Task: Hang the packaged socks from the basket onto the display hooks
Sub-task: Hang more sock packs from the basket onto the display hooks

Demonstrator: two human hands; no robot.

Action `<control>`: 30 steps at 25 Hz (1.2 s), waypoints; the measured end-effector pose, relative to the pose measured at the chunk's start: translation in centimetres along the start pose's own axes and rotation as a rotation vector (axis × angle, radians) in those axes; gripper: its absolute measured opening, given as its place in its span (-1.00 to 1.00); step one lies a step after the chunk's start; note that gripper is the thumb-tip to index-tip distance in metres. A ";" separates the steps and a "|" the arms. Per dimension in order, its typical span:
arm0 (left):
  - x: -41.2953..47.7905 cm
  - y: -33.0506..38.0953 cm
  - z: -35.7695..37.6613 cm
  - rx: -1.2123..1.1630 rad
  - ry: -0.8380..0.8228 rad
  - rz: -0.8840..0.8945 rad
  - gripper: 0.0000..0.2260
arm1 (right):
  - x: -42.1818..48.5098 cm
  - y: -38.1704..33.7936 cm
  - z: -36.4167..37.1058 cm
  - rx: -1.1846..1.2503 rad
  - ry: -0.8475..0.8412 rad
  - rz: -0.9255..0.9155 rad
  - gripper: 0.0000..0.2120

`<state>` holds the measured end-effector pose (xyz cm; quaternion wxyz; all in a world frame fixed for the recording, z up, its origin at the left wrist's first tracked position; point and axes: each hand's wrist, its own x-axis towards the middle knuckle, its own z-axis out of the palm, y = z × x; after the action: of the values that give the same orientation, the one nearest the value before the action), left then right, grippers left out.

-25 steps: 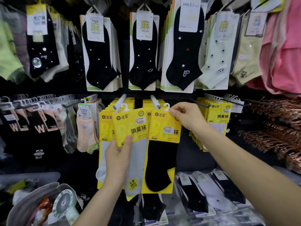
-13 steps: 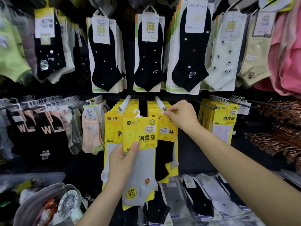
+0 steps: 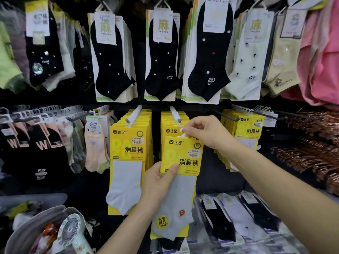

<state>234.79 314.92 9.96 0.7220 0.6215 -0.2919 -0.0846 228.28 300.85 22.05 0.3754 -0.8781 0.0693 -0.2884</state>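
1. Head view, lower left corner of the display wall: a small white fan (image 3: 70,229) lies in a grey basket (image 3: 31,219).
2. In the wall's middle row, a peach sock pack (image 3: 94,145) hangs at the front of its hook, just left of the yellow stacks.
3. The left white hook (image 3: 134,113) carries a full first yellow stack (image 3: 131,149), with a white sock showing at the front.
4. The left hand (image 3: 157,184) grasps the grey sock pack (image 3: 181,158) at the lower left edge of its yellow card, thumb on the front and fingers behind.
5. That pack is upright in front of the second yellow stack (image 3: 172,123), just below the tip of the right white hook (image 3: 175,114) and not yet on it.
6. The right hand (image 3: 205,132) has its fingers curled, pinching the pack's white hanger tab (image 3: 183,134) at the card's top edge.
7. Further right hang a third yellow stack (image 3: 249,129) and, at the wall's right edge, copper hangers (image 3: 311,153).
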 end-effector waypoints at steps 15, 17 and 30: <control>3.4 -0.6 1.1 0.058 0.026 -0.137 -0.82 | 4.3 0.1 0.9 -0.106 0.148 0.071 -0.86; 3.6 -1.2 1.2 0.118 0.048 -0.182 -0.81 | 4.3 0.6 1.4 -0.071 0.168 0.087 -0.85; 7.3 2.0 2.7 0.228 0.034 0.221 -0.52 | 0.0 6.5 5.3 -0.047 0.162 0.032 -0.63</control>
<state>238.84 309.52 14.31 0.6566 0.6649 -0.3539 0.0395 231.84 299.48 14.57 0.3525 -0.8593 0.1201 -0.3506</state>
